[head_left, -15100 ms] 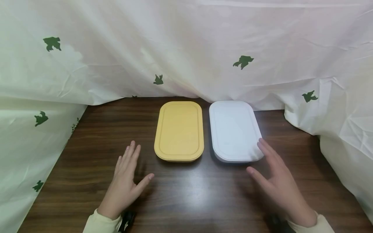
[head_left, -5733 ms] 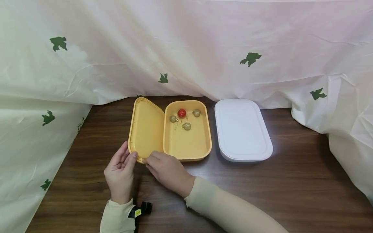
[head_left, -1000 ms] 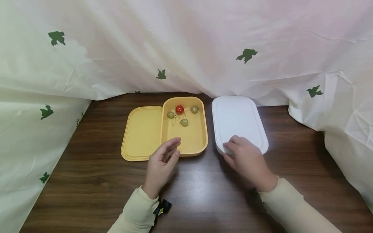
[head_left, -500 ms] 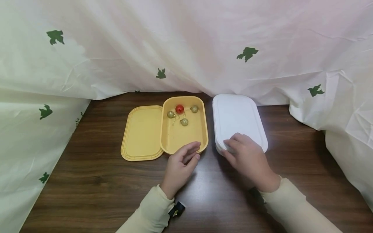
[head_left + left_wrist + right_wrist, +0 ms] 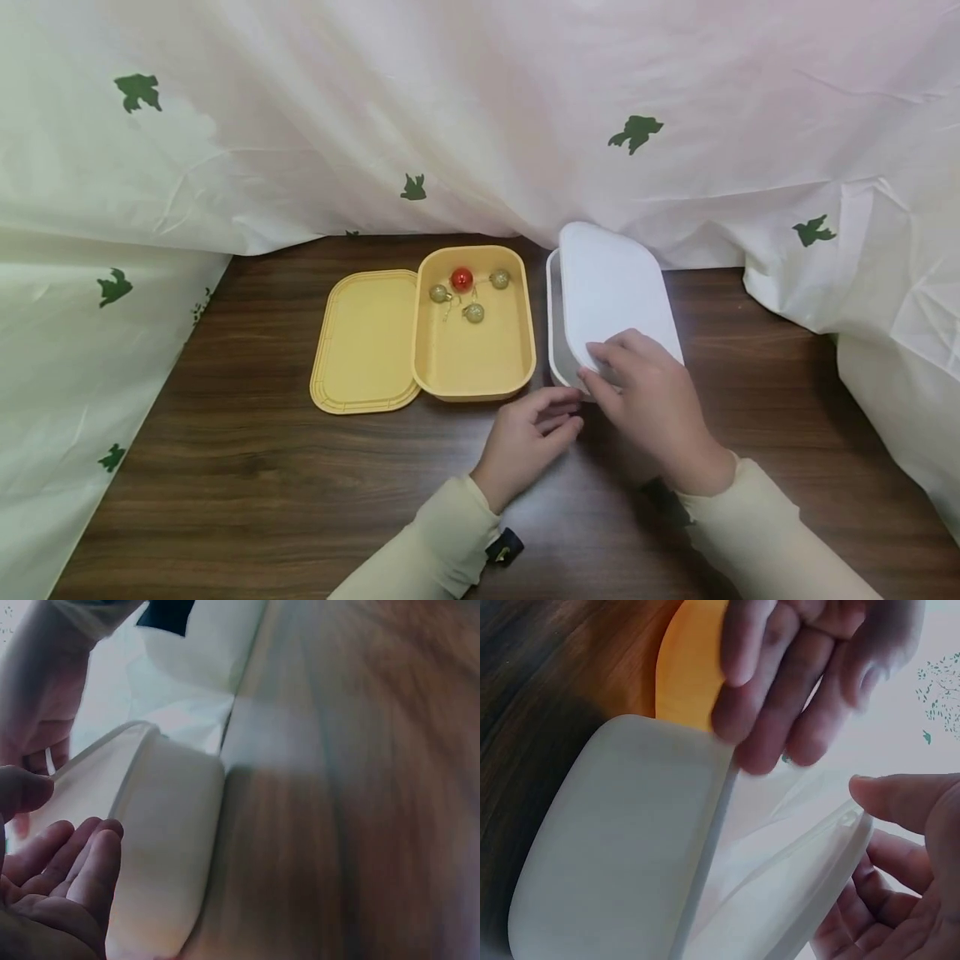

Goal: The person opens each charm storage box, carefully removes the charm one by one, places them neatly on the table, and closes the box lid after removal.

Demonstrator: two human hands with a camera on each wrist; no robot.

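My right hand (image 5: 660, 408) pinches the near left corner of the white lid (image 5: 618, 287), thumb on one face and fingers on the other. Its left side is tilted up off the white box (image 5: 615, 847), leaving a gap along that side. My left hand (image 5: 528, 442) is at the box's near left corner, fingers loosely bent and fingertips right at the rim, gripping nothing. Left of it stands the uncovered yellow box (image 5: 474, 390), holding a red bauble (image 5: 461, 280) and several small gold baubles (image 5: 473, 312) with strings. The white box's inside is mostly hidden by the lid.
The yellow lid (image 5: 363, 342) lies flat on the dark wooden table (image 5: 247, 433), against the yellow box's left side. A white cloth (image 5: 510, 108) with green birds hangs behind and along both sides of the table.
The yellow box was uncovered earlier and its lid laid down left. In the last second my right hand raised the white lid's left side; my left hand moved right to the white box.
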